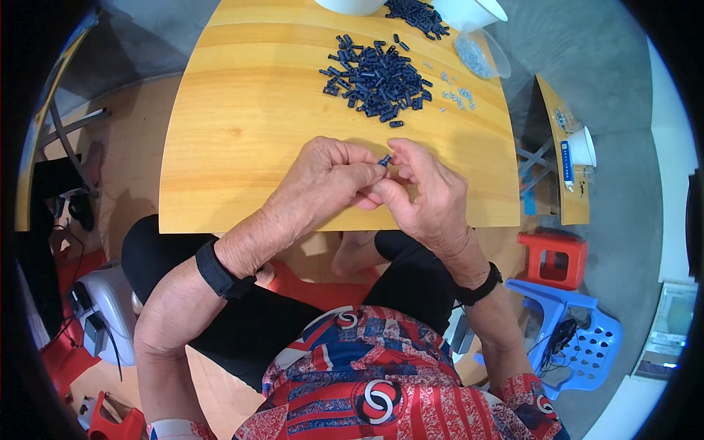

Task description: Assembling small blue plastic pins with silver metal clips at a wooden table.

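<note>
Above the near half of a wooden table (242,169), my two hands meet. My left hand (330,172) is closed, pinching a small dark plastic part (385,160) between thumb and fingertips. My right hand (429,187) curls close against it, its thumb and fingers around the same spot; whether something tiny sits in them is hidden. Beyond my hands lies a heap of small dark plastic parts (378,77), with one loose part (397,124) at its near edge. Small clear pieces (460,97) are scattered to the right of the heap.
At the far right table corner, a clear tub (480,55) of small pieces lies beside a white bowl (469,11). A second dark pile (416,16) is at the back. Right of the table stand a red stool (554,258), a blue stool (568,334) and a side table (568,169).
</note>
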